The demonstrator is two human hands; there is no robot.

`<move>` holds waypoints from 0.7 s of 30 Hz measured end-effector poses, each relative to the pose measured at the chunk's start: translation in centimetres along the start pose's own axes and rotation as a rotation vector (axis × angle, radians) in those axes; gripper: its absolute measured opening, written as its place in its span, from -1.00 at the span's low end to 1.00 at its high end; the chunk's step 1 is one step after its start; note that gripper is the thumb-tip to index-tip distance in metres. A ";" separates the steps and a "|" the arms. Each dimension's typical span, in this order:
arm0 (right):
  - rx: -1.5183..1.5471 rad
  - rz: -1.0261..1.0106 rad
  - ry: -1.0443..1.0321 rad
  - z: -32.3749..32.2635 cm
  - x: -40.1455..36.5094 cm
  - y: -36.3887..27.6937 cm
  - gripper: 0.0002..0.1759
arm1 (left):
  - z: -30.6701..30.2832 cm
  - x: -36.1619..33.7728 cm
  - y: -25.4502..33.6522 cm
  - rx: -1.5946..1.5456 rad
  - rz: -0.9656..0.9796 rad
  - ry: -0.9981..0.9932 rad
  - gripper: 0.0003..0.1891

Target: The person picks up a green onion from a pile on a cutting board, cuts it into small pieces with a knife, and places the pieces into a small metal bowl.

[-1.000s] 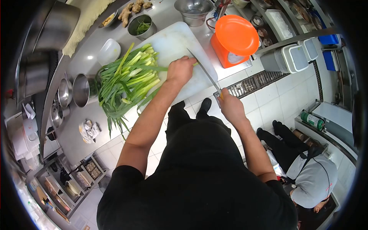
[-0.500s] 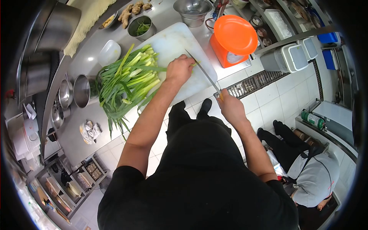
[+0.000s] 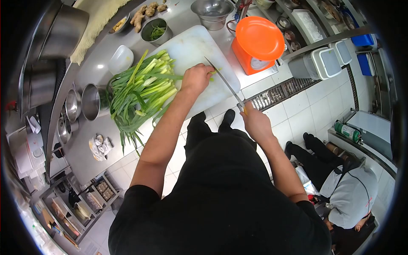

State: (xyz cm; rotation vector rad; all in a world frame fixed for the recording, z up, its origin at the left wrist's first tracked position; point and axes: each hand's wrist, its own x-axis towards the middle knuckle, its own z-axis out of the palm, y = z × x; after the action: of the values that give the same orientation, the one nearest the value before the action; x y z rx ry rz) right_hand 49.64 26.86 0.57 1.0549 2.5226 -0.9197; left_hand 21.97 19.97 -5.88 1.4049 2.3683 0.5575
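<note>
My left hand [image 3: 198, 78] is closed on a green onion over the white cutting board [image 3: 197, 46], its fingertips close to the blade. My right hand [image 3: 257, 122] grips the handle of a long kitchen knife [image 3: 228, 84], whose blade slants across the board's right side toward its far end. A large heap of green onions [image 3: 146, 83] covers the board's left part, with leaves hanging over the counter's front edge. Small green bits lie beside my left fingers.
An orange scale [image 3: 258, 42] stands right of the board. Behind it are a metal bowl [image 3: 212, 12], a bowl of cut greens [image 3: 156, 32] and ginger [image 3: 146, 12]. Metal bowls [image 3: 90, 102] and a crumpled cloth [image 3: 100, 147] lie left. A person [image 3: 346, 191] bends at lower right.
My hands have barely moved; the knife has shifted very slightly beside my left fingers. The other person at lower right has moved a little.
</note>
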 end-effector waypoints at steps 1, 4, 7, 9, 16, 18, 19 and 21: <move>0.002 0.009 -0.006 0.2 -0.3 0.1 -0.67 | 0.0 -0.1 0.0 0.009 -0.006 -0.005 -0.80; 0.010 0.027 -0.012 1.1 -0.4 0.5 -0.67 | 0.2 0.0 -0.1 0.026 -0.013 -0.009 -0.81; 0.005 0.014 -0.008 1.9 0.8 0.4 -0.69 | 0.1 0.0 -0.1 0.023 -0.014 -0.003 -0.81; -0.018 -0.004 -0.012 1.4 1.3 0.1 -0.71 | -0.1 0.1 0.0 0.016 -0.020 -0.010 -0.82; 0.005 0.007 -0.021 1.3 -0.2 0.6 -0.67 | -0.2 -0.1 -0.1 0.023 -0.019 -0.001 -0.85; 0.009 0.012 -0.021 1.6 0.4 0.3 -0.67 | 0.0 -0.1 -0.2 0.012 -0.019 0.015 -0.85; 0.003 0.009 -0.031 1.5 0.9 0.0 -0.69 | 0.0 -0.1 -0.3 0.015 -0.011 0.019 -0.85; -0.009 0.007 -0.050 1.2 1.7 -0.6 -0.71 | 0.1 -0.1 -0.3 0.020 0.008 0.027 -0.86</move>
State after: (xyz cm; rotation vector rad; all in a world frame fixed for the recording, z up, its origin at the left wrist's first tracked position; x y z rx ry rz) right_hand 48.00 26.75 -0.85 1.0240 2.4787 -0.9202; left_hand 21.84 19.78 -6.14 1.4243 2.3973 0.5593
